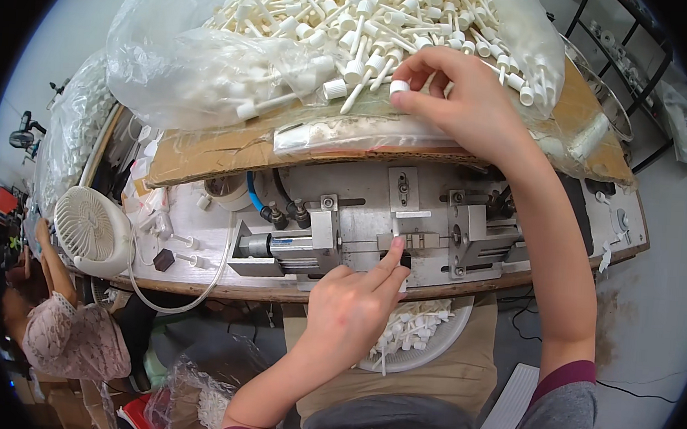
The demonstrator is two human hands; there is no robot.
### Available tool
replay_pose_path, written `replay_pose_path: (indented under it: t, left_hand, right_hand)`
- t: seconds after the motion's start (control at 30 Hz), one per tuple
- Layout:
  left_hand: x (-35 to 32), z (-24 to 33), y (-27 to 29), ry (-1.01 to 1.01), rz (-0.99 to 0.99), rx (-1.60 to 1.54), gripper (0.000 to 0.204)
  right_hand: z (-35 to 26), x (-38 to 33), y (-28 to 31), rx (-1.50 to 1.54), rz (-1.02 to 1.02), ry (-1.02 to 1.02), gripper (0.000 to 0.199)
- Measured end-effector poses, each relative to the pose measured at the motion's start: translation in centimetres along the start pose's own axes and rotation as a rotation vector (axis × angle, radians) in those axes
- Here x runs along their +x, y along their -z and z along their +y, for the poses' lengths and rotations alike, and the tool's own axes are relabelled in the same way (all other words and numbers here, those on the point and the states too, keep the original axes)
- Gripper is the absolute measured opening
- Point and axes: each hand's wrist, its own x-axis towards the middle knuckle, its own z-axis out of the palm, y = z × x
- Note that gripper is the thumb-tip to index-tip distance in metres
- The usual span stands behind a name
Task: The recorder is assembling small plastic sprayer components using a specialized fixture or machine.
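Observation:
My right hand (465,92) is raised over the front of a heap of white capped sticks (363,19). Thumb and fingers pinch a white ribbed cap (399,86); whether a stick is attached to it is hidden. Down at the metal fixture (416,241), my left hand (354,305) holds nothing, its index finger stretched out. That fingertip rests at a small white piece (395,225) in the middle of the fixture. Pneumatic cylinders, one on the left (286,246) and one on the right (484,235), flank this spot.
A cardboard sheet (197,158) carries the plastic bag (156,69) of capped sticks above the bench. On my lap sits a bowl (450,331) of white pieces. A white fan (91,230) stands at the bench's left end. Another person (76,340) works at far left.

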Motion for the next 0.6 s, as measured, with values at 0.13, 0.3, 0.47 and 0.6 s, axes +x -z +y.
replay_pose_path:
  t: [0.13, 0.3, 0.47, 0.6]
  left_hand:
    - [0.2, 0.1, -0.2, 0.015, -0.032, -0.007, 0.027]
    - [0.9, -0.9, 1.9, -0.006, -0.107, -0.125, 0.03]
    - [5.9, -3.0, 5.8, 0.006, 0.257, -0.248, 0.028]
    - [11.8, -6.9, 6.4, -0.053, 0.445, 0.002, 0.026]
  right_hand:
    - [-2.8, -5.6, 0.5, 0.167, 0.079, 0.071, 0.021]
    - [-3.5, -12.5, -0.8, -0.045, 0.166, 0.313, 0.029]
    - [-2.7, -18.1, -3.9, -0.254, 0.055, 0.289, 0.024]
    - [-2.7, -18.5, -6.0, -0.369, -0.057, 0.354, 0.019]
